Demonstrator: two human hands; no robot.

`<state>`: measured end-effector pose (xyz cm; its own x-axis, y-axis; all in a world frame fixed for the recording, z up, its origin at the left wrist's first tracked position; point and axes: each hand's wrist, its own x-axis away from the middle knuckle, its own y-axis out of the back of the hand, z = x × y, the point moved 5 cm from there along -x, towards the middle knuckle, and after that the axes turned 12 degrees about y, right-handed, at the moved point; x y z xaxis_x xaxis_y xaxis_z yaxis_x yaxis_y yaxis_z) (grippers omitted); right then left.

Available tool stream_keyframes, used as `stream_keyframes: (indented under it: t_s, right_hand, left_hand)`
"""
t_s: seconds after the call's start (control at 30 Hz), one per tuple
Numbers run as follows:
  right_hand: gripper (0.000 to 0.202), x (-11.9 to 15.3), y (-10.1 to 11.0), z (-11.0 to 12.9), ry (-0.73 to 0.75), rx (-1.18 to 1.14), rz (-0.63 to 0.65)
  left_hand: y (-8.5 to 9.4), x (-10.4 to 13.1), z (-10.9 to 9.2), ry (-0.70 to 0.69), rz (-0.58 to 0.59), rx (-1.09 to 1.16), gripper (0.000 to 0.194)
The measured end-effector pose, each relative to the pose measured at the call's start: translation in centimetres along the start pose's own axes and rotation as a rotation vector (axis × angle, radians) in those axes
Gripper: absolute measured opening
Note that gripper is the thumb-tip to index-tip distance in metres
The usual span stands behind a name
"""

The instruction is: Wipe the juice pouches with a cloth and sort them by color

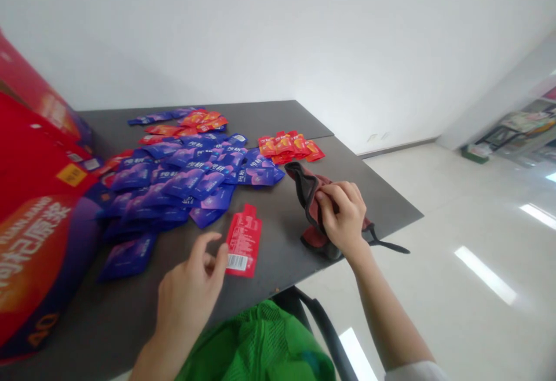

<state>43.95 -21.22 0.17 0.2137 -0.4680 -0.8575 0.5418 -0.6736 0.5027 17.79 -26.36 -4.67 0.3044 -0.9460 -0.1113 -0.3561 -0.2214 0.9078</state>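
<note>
My right hand (pixel 343 213) pinches the edge of a reddish-brown cloth pouch with black trim (pixel 319 239), near the table's right front edge. A black strap trails from the pouch to the right. My left hand (pixel 193 282) is above the table with thumb and index finger apart and the other fingers curled; nothing shows between them. Right beside its fingertips lies a flat red sachet (pixel 245 242), its barcode side up. Many purple-blue sachets (pixel 174 178) are heaped beyond my left hand. A small group of red-orange sachets (pixel 289 145) lies behind the pouch.
A large red and purple box (pixel 39 224) stands at the left of the dark grey table (pixel 369 178). More orange sachets (pixel 204 119) lie at the heap's back. Green mesh fabric (pixel 260 343) is below the front edge. Shelves (pixel 521 126) stand far right.
</note>
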Motion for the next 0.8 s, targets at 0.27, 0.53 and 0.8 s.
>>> stream_keyframes:
  t_s: [0.27,0.53,0.8]
  right_hand:
    - [0.019,-1.7,-1.7,3.6,0.055,-0.222,0.139]
    - [0.018,0.7,-8.0,11.0,0.551,-0.310,0.772]
    - [0.023,-1.2,-13.9,9.0,0.490,-0.111,0.857]
  left_hand:
    - [-0.2,1.4,1.8,-0.690,-0.040,-0.121,0.039]
    - [-1.3,1.8,-0.4,-0.935,-0.027,-0.245,0.038]
    - [-1.8,2.8,-1.3,-0.955,-0.112,-0.365,0.038]
